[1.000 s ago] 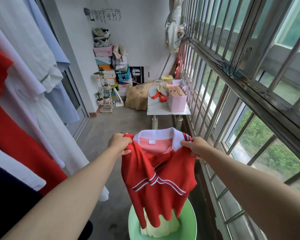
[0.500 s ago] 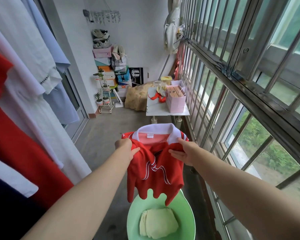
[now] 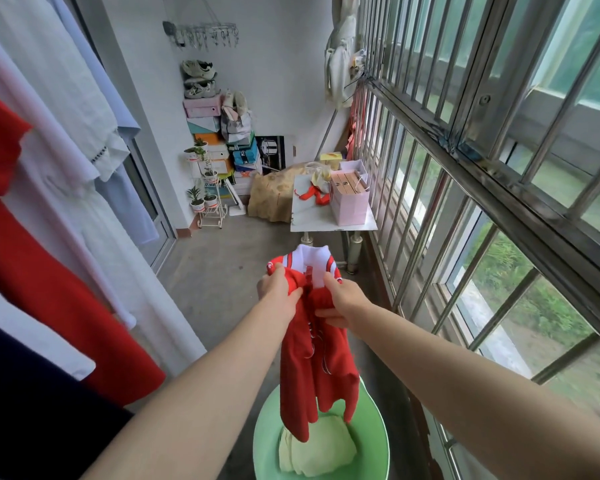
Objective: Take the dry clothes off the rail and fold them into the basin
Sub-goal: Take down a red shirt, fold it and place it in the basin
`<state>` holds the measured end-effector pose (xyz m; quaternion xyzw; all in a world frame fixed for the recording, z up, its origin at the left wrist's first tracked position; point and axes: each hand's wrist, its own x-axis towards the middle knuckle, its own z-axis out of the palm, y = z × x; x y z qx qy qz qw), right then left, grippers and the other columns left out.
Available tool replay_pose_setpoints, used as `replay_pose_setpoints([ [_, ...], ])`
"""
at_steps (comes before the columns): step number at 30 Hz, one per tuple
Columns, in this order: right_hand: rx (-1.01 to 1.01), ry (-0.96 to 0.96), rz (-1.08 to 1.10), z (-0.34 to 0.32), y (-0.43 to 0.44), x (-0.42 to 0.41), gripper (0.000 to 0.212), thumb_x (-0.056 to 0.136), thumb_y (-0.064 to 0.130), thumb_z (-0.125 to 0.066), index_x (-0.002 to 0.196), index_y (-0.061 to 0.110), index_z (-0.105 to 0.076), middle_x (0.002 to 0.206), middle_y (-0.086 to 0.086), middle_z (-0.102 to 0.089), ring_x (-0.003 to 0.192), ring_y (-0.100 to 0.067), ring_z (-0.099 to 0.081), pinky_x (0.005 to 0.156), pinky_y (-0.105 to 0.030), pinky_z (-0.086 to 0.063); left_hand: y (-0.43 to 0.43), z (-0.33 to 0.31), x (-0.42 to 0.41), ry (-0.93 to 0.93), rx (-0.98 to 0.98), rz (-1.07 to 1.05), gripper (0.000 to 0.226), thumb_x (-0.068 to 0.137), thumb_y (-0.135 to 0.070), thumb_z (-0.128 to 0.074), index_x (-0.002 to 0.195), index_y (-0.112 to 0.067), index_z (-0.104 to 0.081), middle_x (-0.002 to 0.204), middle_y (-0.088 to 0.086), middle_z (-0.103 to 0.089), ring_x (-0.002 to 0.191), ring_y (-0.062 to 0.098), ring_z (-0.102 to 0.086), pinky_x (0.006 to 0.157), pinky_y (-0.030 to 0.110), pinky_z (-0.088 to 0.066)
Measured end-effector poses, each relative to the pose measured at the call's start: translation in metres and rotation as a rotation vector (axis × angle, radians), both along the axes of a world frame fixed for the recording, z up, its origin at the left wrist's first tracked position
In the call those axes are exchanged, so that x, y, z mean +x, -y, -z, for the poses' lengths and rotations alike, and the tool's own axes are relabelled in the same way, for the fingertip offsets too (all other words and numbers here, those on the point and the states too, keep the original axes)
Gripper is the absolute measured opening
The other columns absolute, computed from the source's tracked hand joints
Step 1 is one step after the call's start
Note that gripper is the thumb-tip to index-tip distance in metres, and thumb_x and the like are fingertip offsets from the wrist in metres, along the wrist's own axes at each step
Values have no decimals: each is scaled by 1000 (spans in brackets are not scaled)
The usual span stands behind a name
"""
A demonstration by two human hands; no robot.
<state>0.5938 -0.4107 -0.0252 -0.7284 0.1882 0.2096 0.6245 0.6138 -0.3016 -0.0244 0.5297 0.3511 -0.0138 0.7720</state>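
I see bare floor (image 3: 222, 271) ahead, open between hung clothes (image 3: 49, 188) on the left and window bars (image 3: 465, 209) on the right. A table (image 3: 312, 216) blocks the far right side. Below, the shirt (image 3: 317, 362) hangs over the basin (image 3: 374, 455), covering part of its opening.

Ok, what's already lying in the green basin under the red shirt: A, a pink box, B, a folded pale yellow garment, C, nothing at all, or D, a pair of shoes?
B: a folded pale yellow garment lies in the green basin, right below the red shirt that both hands hold up.
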Motion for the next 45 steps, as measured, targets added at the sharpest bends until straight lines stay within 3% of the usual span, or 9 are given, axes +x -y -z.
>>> replay_pose_setpoints([
  [6,-28,2,-59,-6,0,-4,43,98,46,-34,129,19,-47,126,-7,-58,104,-32,-65,86,-37,-46,22,9,-9,192,-16,216,19,93,1,-43,87,-6,-59,83,12,-59,75,23,-59,68,31,-49],
  [11,41,-90,-113,-9,3,-3,54,96,56,-31,134,20,-44,121,-9,-59,110,-29,-62,100,-40,-45,14,10,-16,295,162,647,48,54,11,-45,95,-8,-61,66,2,-65,68,18,-60,60,22,-47],
  [14,48,-136,-206,-12,1,-3,68,88,68,-37,132,17,-46,113,-10,-57,112,-29,-60,101,-41,-45,9,12,-17,330,333,774,58,65,22,-48,111,-11,-60,75,1,-64,72,16,-61,66,24,-48],
  [21,35,-108,-371,-15,13,2,76,79,81,-31,125,25,-53,125,0,-59,87,-21,-70,86,-34,-53,-6,19,-18,329,665,729,40,54,-13,-71,91,-26,-67,86,-3,-73,85,16,-68,85,40,-53],
  [28,-146,2,-377,-19,7,5,74,82,77,-32,110,14,-58,105,-8,-57,78,-18,-53,80,-30,-47,-6,12,-24,342,690,714,19,69,-8,-62,72,-26,-61,66,-9,-60,67,12,-55,64,29,-43],
  [33,-217,386,-350,-7,22,9,56,79,60,-45,80,5,-54,81,-8,-47,77,-18,-45,66,-29,-34,-23,3,-20,285,424,528,26,64,-1,-48,80,-17,-62,68,2,-49,68,17,-41,57,27,-28],
  [36,-194,455,-221,12,35,14,33,78,31,-72,103,13,-60,107,-3,-58,95,-14,-56,69,-21,-41,-32,-5,-18,323,295,514,42,73,8,-44,104,-14,-62,91,12,-58,85,23,-49,68,30,-38],
  [40,85,208,-247,23,51,18,86,65,31,-84,139,22,-41,134,0,-53,121,-18,-53,103,-36,-40,-35,-18,-18,371,276,645,49,81,15,-34,109,-12,-62,93,6,-65,83,18,-59,71,27,-46],
  [45,280,299,-339,9,48,7,29,90,7,-60,119,3,-62,115,-13,-66,104,-21,-63,92,-26,-51,-44,-22,-22,355,285,683,47,82,15,-33,100,-16,-64,86,2,-65,73,11,-60,64,23,-47],
])
